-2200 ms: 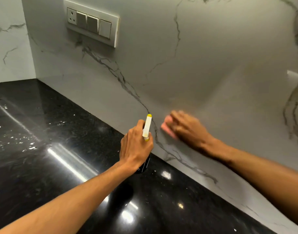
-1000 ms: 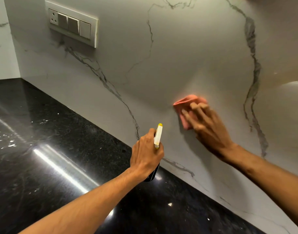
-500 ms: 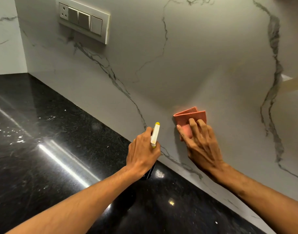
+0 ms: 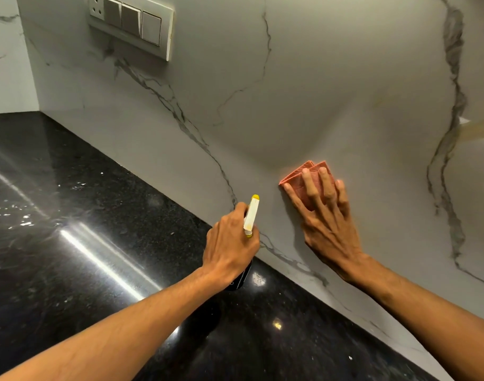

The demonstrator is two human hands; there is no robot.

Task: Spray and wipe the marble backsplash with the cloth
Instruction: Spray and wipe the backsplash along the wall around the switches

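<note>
The white marble backsplash [image 4: 317, 78] with grey veins fills the upper view. My right hand [image 4: 328, 224] lies flat with straight, spread fingers, pressing a folded pink cloth [image 4: 304, 182] against the marble low on the wall. Just left of it, my left hand [image 4: 229, 248] grips a spray bottle [image 4: 251, 215] with a white and yellow head and a dark body, its nozzle pointing up toward the wall. Most of the bottle's body is hidden by the hand.
A glossy black stone countertop [image 4: 84, 229] with light reflections and small specks runs along the wall's foot. A switch plate with a socket [image 4: 129, 22] is mounted at the upper left. The wall corner lies at the far left.
My right hand slid the cloth about the lower wall, ending a little right and its fingers more spread. The left hand kept the bottle in nearly the same spot.
</note>
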